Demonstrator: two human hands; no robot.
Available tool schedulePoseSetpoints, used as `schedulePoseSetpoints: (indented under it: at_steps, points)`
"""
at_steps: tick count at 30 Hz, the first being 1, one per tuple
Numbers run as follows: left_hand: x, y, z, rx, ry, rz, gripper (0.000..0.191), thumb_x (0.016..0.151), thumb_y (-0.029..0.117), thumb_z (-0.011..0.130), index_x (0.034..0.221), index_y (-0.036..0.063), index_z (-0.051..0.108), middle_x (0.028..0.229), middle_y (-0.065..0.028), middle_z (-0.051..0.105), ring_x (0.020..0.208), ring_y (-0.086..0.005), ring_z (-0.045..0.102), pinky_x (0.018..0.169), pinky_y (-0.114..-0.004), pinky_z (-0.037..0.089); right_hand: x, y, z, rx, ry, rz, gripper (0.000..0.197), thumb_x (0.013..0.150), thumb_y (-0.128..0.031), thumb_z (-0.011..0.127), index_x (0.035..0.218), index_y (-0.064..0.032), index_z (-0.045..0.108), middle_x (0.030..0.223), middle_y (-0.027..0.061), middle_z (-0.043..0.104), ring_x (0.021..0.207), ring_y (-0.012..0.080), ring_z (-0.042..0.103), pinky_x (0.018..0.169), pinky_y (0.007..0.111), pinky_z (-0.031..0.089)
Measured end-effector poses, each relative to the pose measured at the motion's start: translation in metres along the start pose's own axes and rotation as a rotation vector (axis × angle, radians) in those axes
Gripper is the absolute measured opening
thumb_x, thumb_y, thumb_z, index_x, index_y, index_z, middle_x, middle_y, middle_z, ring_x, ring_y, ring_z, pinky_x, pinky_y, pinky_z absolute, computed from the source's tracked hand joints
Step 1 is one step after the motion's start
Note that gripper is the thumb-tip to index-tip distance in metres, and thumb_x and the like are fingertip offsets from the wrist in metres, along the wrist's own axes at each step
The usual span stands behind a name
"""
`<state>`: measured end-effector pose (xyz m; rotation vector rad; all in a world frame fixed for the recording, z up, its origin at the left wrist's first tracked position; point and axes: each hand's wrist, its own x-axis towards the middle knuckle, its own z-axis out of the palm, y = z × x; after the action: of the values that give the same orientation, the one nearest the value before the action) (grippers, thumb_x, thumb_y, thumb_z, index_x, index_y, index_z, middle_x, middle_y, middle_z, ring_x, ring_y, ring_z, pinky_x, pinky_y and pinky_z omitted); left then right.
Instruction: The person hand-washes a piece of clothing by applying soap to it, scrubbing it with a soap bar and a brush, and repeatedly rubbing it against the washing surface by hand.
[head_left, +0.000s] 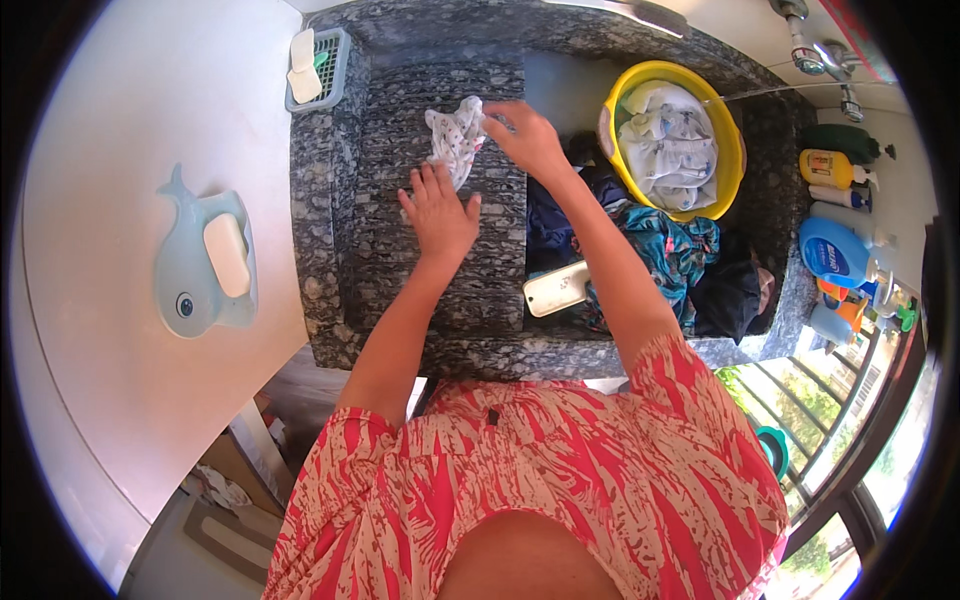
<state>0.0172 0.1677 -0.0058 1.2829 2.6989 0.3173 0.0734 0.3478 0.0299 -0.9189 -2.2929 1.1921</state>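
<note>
A small white printed cloth (456, 135) lies bunched on the ribbed stone washboard (390, 247) of a laundry sink. My left hand (444, 217) rests with spread fingers on the cloth's lower end. At its upper right edge, the fingertips of my right hand (529, 139) are at the fabric; whether they pinch it cannot be told. To the right, a yellow basin (611, 90) holds wet white clothes (667, 150). Below the basin lie a teal patterned garment (652, 240) and dark clothes (731, 296), partly behind my right forearm.
A pale soap-like bar or case (556, 289) lies by the clothes. Soap pieces (304, 75) sit in a basket (340, 71) at the upper left. A whale-shaped holder (184, 262) bears a soap bar (226, 255). Taps (806, 56) and bottles (832, 251) stand along the right.
</note>
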Motion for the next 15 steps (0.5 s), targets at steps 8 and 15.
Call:
schedulePoseSetpoints:
  at_steps: [8,15]
  points:
    - [0.002,-0.025,-0.017,0.035,-0.116,-0.114,0.068,0.085,0.046,0.056,0.137,0.0054,0.04,0.145,-0.0202,0.032,0.136,-0.0385,0.025,0.11,-0.057,0.015,-0.005,0.02,0.075,-0.394,0.012,-0.187,0.034,0.079,-0.037,0.066,0.106,-0.0156,0.067,0.112,0.0087,0.059,0.116,0.032,0.049,0.098,0.051,0.037]
    - [0.0,-0.006,0.003,-0.015,-0.098,0.199,0.068,0.089,0.037,0.053,0.141,0.0004,0.031,0.148,-0.02,0.026,0.139,-0.037,0.018,0.113,-0.052,0.009,-0.041,0.012,0.093,-0.309,0.149,-0.508,0.012,0.076,-0.021,0.061,0.075,-0.0089,0.06,0.076,0.0113,0.059,0.06,0.0275,0.061,0.051,0.039,0.049]
